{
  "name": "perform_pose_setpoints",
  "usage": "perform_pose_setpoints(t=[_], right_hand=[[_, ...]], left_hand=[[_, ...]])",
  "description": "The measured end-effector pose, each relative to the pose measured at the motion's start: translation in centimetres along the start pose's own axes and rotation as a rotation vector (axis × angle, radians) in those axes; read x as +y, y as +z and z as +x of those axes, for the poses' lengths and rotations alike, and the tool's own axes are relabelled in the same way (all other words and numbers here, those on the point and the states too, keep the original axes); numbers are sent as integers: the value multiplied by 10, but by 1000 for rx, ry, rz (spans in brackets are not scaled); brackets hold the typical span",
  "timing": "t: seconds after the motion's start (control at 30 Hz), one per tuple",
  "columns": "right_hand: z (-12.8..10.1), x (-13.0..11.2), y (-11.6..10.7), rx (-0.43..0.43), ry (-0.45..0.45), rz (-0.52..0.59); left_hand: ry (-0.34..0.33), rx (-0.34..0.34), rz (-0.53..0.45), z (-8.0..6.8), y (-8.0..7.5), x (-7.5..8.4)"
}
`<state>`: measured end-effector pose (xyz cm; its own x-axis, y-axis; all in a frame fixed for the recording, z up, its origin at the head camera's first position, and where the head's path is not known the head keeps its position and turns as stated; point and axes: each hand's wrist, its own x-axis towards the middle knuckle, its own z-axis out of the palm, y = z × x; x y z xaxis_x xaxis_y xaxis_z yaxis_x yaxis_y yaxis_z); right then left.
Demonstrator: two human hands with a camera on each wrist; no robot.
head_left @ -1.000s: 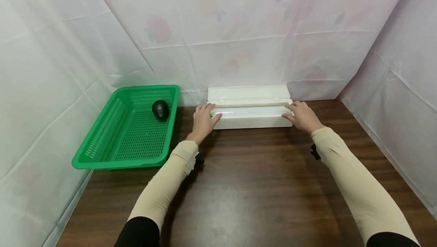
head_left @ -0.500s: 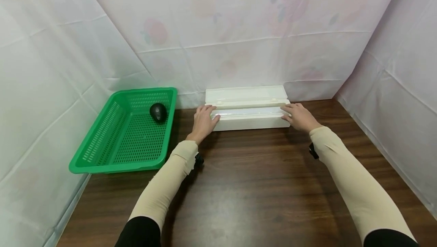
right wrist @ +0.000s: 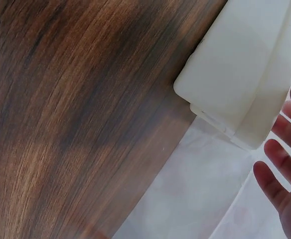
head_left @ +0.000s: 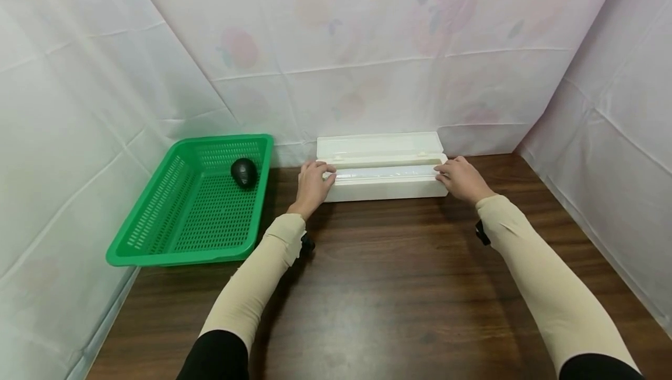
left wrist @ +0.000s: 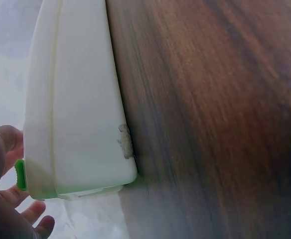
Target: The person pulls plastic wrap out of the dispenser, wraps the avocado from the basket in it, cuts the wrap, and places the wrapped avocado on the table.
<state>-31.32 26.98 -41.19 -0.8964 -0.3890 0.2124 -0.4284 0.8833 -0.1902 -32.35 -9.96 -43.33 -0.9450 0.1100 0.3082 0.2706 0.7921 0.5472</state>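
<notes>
White box (head_left: 388, 189), long and rectangular, set at the back of the table (head_left: 394, 286) between your two hands, its hinged lid (head_left: 380, 145) tilted back and a shiny translucent film (head_left: 385, 172) lying along its interior. Its smooth plastic has rounded corners, a lengthwise seam and, in the left wrist view, a ribbed green tab (left wrist: 20, 175). Your left hand (head_left: 311, 186) and right hand (head_left: 463, 179) bend over opposite ends; whether either pinches anything you cannot tell. Table: dark, streaked wood grain. Basket (head_left: 181, 259): green perforated plastic, holding a glossy black ovoid (head_left: 244, 173)
</notes>
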Motion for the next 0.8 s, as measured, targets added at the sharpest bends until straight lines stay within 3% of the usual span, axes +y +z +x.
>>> perform_pose_setpoints(t=[0.3,0.53,0.8], right_hand=[[0,-3,-1,55,27,8],[3,-3,-4,41,49,14],[1,-4,-5,28,54,24]], left_hand=[[-6,31,16,4,-1,1],[-29,33,-9,6,-1,1],[57,-21,2,7,-4,-2]])
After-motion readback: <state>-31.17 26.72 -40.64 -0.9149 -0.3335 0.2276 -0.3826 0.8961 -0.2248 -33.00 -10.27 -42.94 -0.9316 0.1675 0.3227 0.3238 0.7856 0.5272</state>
